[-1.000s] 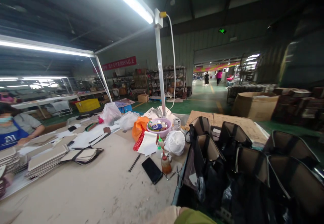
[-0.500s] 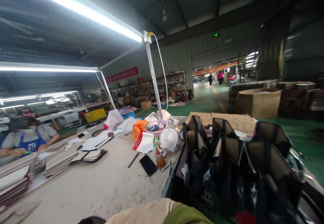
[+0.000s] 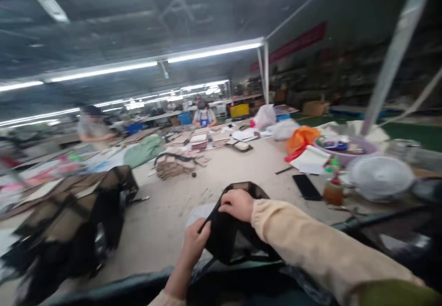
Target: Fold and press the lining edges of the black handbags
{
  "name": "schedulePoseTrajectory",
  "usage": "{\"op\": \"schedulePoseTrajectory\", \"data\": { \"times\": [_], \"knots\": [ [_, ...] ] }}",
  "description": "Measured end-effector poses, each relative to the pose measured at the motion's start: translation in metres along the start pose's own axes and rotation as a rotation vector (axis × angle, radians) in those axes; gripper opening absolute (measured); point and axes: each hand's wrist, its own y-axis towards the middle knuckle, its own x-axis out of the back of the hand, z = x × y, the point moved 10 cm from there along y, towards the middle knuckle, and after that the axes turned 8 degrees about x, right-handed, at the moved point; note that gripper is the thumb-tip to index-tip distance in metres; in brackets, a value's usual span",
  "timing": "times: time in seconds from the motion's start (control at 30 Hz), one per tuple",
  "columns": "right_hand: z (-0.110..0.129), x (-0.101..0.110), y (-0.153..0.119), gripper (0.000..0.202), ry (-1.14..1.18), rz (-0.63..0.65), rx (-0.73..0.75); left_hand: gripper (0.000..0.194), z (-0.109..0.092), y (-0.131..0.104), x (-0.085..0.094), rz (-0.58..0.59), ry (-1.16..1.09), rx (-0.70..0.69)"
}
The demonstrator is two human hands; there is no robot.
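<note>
A black bag point(image 3: 224, 239) with a brownish inside lies at the near edge of the worktable point(image 3: 162, 218), its mouth partly open. My left hand point(image 3: 196, 241) pinches the bag's left rim between thumb and fingers. On the upper rim, my right hand point(image 3: 238, 204) is closed, its fingers curled over the edge. A pale sheet point(image 3: 200, 213) shows just behind the bag. The picture is blurred, so the finer parts of the bag cannot be made out.
More black bags point(image 3: 93, 218) are heaped at the left. To the right are a phone point(image 3: 306, 187), a bottle of amber liquid point(image 3: 333, 193), a white fan point(image 3: 380, 177) and a purple basket point(image 3: 369, 147). Brown pieces point(image 3: 171, 165) are stacked mid-table. Co-workers point(image 3: 204, 116) sit farther back.
The view has swung left, away from the row of bags at the right. Both hands now show on a black bag; before, only a sleeve showed at the bottom.
</note>
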Motion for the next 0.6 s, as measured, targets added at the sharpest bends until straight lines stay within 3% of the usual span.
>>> {"op": "schedulePoseTrajectory", "data": {
  "times": [0.03,0.1,0.3,0.6],
  "knots": [
    [-0.003,-0.012,0.008,0.023,0.018,0.011,0.012,0.025,0.013,-0.009,0.013,0.006,0.027,0.033],
    [-0.011,-0.025,0.014,0.022,0.036,0.005,0.014,0.028,0.026,-0.017,0.022,0.033,0.044,0.072],
    [-0.022,-0.026,0.006,0.02,0.012,-0.031,-0.033,0.028,0.028,-0.014,0.011,0.065,-0.017,0.094],
    [-0.024,-0.029,0.009,0.021,-0.02,-0.013,-0.037,0.026,0.032,-0.012,0.014,0.053,-0.024,0.145]
  ]
}}
